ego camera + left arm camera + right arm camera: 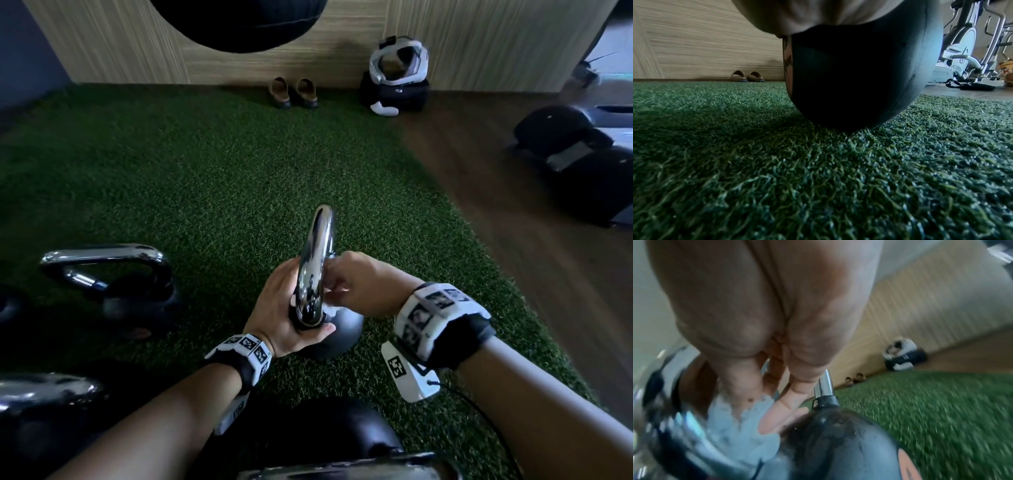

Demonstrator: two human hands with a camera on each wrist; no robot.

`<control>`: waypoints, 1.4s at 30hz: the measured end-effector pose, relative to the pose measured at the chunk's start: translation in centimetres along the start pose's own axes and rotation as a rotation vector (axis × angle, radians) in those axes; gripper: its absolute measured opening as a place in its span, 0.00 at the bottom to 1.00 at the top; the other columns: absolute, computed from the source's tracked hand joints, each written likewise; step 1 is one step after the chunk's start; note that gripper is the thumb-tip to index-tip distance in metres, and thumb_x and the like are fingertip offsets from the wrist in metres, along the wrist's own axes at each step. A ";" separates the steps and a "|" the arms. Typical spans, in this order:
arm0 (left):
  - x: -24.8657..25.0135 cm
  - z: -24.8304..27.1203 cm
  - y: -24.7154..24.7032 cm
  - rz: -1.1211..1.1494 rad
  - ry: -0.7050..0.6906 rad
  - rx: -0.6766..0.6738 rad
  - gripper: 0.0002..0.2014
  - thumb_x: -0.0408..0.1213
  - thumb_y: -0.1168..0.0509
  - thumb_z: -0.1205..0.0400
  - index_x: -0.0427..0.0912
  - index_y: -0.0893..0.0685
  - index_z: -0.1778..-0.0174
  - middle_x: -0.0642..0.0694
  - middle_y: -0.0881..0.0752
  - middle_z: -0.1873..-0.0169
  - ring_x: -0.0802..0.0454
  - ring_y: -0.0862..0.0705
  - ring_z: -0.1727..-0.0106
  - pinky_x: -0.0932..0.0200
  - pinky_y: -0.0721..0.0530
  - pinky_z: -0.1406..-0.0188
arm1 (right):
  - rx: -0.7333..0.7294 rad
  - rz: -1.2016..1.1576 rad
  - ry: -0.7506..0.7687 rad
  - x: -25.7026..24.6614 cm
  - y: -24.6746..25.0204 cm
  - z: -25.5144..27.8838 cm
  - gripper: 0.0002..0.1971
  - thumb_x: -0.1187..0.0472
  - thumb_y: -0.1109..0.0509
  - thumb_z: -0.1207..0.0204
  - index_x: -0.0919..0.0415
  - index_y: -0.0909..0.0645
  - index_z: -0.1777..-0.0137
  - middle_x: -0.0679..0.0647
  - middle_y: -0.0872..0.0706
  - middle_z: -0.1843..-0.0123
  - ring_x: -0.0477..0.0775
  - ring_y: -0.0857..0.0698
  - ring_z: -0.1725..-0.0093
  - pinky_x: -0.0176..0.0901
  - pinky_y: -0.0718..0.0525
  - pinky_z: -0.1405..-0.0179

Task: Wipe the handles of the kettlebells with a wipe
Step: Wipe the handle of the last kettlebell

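A kettlebell with a black ball body [344, 329] and a chrome handle [317, 253] stands on the green turf [205, 178] in the middle of the head view. My left hand [282, 310] grips it from the left at the handle's lower end, thumb under the base of the handle. My right hand [359, 281] pinches a white wipe [331, 310] against the handle's right side near the ball. The right wrist view shows the wipe [740, 423] bunched under my fingers [785, 407] beside the handle's far post [825, 386]. The left wrist view shows only my palm [818, 16] above the dark ball [855, 81].
Other kettlebells stand at the left [113, 274], lower left [44, 394] and bottom edge [342, 445]. A pair of slippers [294, 92] and a headset on a black bag [397, 75] lie by the back wall. Wooden floor and an exercise machine [966, 48] are to the right.
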State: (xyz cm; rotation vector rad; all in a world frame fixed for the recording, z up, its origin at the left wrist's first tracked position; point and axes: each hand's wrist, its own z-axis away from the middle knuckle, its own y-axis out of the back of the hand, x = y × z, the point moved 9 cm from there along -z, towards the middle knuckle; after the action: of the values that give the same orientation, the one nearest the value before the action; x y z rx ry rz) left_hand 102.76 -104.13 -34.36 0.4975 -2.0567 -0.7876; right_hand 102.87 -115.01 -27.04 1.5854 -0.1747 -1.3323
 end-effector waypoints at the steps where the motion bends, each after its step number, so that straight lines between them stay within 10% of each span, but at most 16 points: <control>1: -0.3 0.0 -0.2 -0.013 0.007 -0.015 0.52 0.72 0.28 0.32 0.35 0.24 0.21 0.42 0.22 0.23 0.48 0.28 0.19 0.51 0.33 0.14 | -0.011 -0.045 0.005 0.3 0.1 0.1 0.14 0.68 0.24 0.23 0.44 0.12 0.56 0.47 0.10 0.57 0.43 0.14 0.62 0.38 0.15 0.60; 7: -0.3 0.1 -0.1 0.038 0.009 0.004 0.53 0.68 0.25 0.34 0.37 0.27 0.19 0.44 0.23 0.22 0.44 0.26 0.20 0.43 0.29 0.16 | -0.046 -0.068 -0.039 1.2 -0.4 -0.4 0.13 0.66 0.24 0.21 0.46 0.14 0.61 0.47 0.09 0.60 0.41 0.13 0.64 0.43 0.13 0.62; 12: -0.2 0.1 0.1 0.068 -0.010 0.028 0.52 0.66 0.24 0.35 0.38 0.27 0.20 0.46 0.24 0.24 0.44 0.23 0.22 0.41 0.26 0.19 | -0.061 -0.534 -0.016 2.6 -0.9 0.3 0.11 0.71 0.24 0.23 0.77 0.15 0.43 0.79 0.13 0.43 0.81 0.13 0.46 0.75 0.16 0.39; 19: -0.2 0.1 0.1 0.034 -0.028 0.026 0.50 0.67 0.25 0.33 0.33 0.23 0.23 0.40 0.22 0.25 0.41 0.24 0.21 0.39 0.27 0.20 | 0.166 -1.491 -0.152 5.0 -1.0 -0.2 0.14 0.75 0.30 0.25 0.77 0.18 0.40 0.69 0.10 0.47 0.56 0.07 0.56 0.41 0.06 0.55; 23: 0.1 -0.1 0.1 0.019 -0.036 0.026 0.47 0.67 0.25 0.34 0.34 0.20 0.27 0.41 0.19 0.29 0.40 0.23 0.24 0.39 0.26 0.21 | 0.119 -1.434 -0.106 3.7 -1.3 0.3 0.18 0.77 0.31 0.26 0.77 0.20 0.35 0.66 0.09 0.50 0.56 0.06 0.57 0.43 0.07 0.59; 29: 0.2 0.0 0.5 0.060 -0.032 0.059 0.50 0.60 0.18 0.37 0.36 0.24 0.23 0.43 0.22 0.28 0.41 0.22 0.25 0.40 0.25 0.21 | 0.558 -1.451 -0.154 4.8 0.6 -1.0 0.13 0.74 0.24 0.37 0.72 0.17 0.51 0.68 0.10 0.53 0.59 0.07 0.61 0.46 0.06 0.61; 42: -0.3 0.1 -0.1 0.027 -0.041 0.041 0.51 0.65 0.25 0.32 0.32 0.26 0.21 0.39 0.23 0.24 0.40 0.26 0.20 0.37 0.26 0.21 | 0.984 -0.666 -0.422 7.1 4.9 -0.5 0.12 0.60 0.12 0.41 0.55 0.11 0.60 0.51 0.07 0.61 0.51 0.06 0.61 0.49 0.05 0.59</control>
State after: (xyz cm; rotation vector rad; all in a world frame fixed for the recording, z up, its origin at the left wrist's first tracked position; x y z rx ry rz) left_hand 102.87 -103.98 -34.63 0.4790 -2.1171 -0.7460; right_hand 108.20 -121.72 -28.09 2.2446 -0.6888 -2.3196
